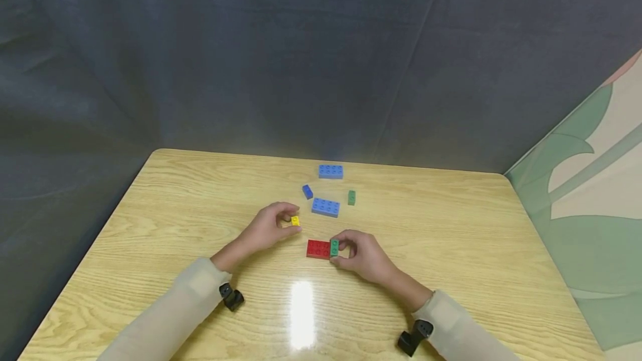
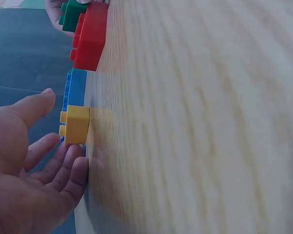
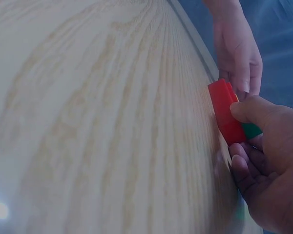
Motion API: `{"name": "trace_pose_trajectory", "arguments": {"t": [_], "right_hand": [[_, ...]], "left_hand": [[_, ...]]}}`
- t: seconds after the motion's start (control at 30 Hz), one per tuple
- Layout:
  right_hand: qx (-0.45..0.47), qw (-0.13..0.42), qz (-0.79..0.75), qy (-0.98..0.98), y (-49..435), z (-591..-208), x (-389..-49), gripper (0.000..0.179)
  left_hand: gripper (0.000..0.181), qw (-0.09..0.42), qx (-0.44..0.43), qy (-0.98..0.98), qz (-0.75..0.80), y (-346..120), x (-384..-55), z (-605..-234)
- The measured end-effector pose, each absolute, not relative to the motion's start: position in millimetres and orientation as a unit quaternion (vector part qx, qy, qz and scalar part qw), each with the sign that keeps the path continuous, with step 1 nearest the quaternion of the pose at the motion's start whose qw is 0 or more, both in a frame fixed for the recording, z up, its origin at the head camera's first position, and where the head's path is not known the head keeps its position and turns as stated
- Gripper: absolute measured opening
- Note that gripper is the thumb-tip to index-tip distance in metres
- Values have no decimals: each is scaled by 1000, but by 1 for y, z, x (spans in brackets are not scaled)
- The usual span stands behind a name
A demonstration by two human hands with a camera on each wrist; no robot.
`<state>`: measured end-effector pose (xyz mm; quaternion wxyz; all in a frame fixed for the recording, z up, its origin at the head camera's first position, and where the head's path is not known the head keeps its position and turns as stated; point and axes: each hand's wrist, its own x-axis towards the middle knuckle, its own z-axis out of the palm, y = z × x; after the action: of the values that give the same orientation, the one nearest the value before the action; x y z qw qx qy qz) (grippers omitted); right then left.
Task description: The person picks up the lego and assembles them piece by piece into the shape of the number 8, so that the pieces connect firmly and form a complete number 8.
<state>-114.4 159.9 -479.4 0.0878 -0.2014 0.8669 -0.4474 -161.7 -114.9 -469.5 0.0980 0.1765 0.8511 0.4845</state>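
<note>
A yellow two-stud brick [image 2: 78, 125] sits on the table beside my left hand [image 1: 268, 227]. The left thumb stands apart from this brick, while the fingers curve loosely near its far side. With thumb and fingers, my right hand [image 1: 365, 255] pinches a small green brick [image 1: 334, 248] at the right end of a red brick [image 1: 318, 249]. The green brick is seated across the red one's top, and the red brick [image 3: 228, 114] lies flat on the table. In the right wrist view the right hand covers part of the green brick.
Beyond the hands lie two long blue bricks, a nearer one [image 1: 325, 207] and a farther one [image 1: 331, 171]. A small dark blue brick [image 1: 307, 191] and another green brick [image 1: 351, 198] are near them. A dark curtain [image 1: 301, 71] hangs behind the wooden table [image 1: 451, 227].
</note>
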Motion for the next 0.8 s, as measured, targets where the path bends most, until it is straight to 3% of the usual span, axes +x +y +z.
{"name": "trace_pose_trajectory", "arguments": {"t": [0.8], "right_hand": [[-202,88,-445,868,160,-478,-114,29]], "left_hand": [[40,101,173,877,437,-112,-164,-471]]}}
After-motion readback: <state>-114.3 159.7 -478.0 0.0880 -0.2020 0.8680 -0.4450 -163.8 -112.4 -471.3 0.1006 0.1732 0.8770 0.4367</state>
